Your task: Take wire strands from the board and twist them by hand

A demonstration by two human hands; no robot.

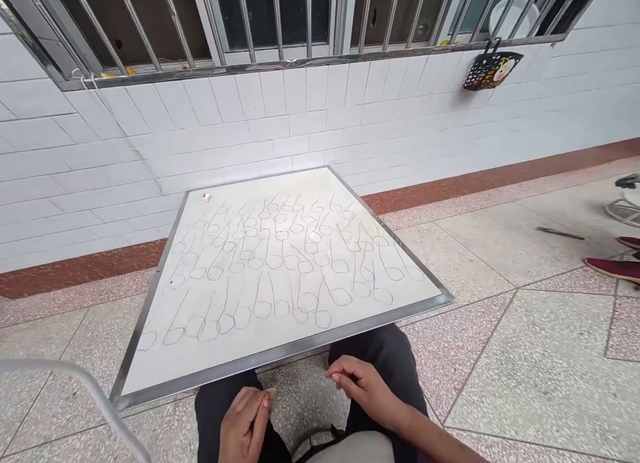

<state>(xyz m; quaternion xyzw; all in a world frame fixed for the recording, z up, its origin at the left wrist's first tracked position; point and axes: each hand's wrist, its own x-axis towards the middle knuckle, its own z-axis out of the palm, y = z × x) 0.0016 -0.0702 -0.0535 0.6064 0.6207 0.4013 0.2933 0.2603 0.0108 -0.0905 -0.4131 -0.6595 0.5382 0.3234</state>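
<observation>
My left hand (244, 424) rests over my left thigh, fingers curled, with a small tan bit (271, 394) showing at the fingertips; its kind is too small to tell. Above my right thigh, my right hand (364, 387) has thumb and fingers brought together in a pinch, and whatever may be between them does not show. Both hands are apart from the low white table (210, 363) with a metal rim. Spread over its top are many thin dark loops with straight tails (324, 318); whether wire or drawn lines, I cannot tell. A small white-and-red item (207, 197) lies at the far left corner.
Behind the table stands a white tiled wall (260, 130) below barred windows (280, 23). A patterned bag (493, 70) hangs from the bars. A grey curved tube (85, 383) rises at left. On the speckled floor at right are a thin rod (560, 233) and red shoes (613, 268).
</observation>
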